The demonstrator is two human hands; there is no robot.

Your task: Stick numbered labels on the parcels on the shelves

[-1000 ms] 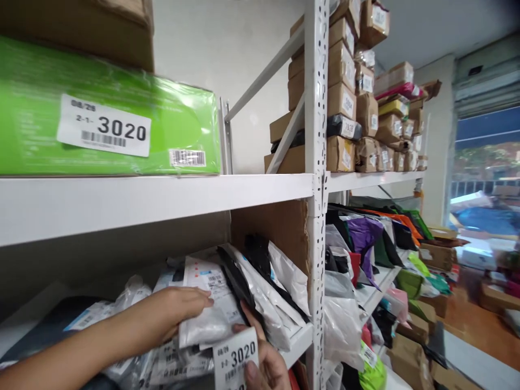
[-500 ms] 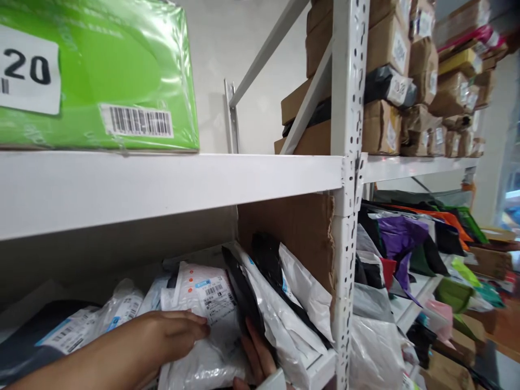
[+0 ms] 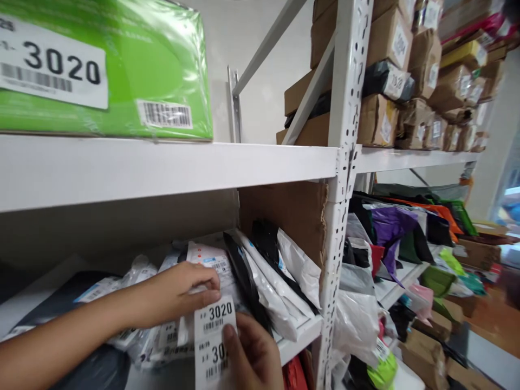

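My left hand (image 3: 174,295) reaches in from the lower left, its fingers curled and pinching the top edge of a white label (image 3: 214,316) printed 3020, pressed against a white mailer bag (image 3: 211,265) on the lower shelf. My right hand (image 3: 252,357) at the bottom centre grips a strip of white labels (image 3: 211,360), thumb laid across a second label printed with the same kind of number and barcode. Several white and black mailer bags (image 3: 268,281) lean in a row just right of both hands.
A green box (image 3: 134,70) with a 3020 label sits on the white shelf (image 3: 162,168) above. A perforated white upright (image 3: 345,162) stands right of the bags. Beyond it are stacked cardboard parcels (image 3: 406,70), coloured mailers (image 3: 398,227) and boxes on the floor (image 3: 430,352).
My right hand has come up from under the bags with the label strip back in view. My left hand has moved from flat on the white bag to pinching the top label.
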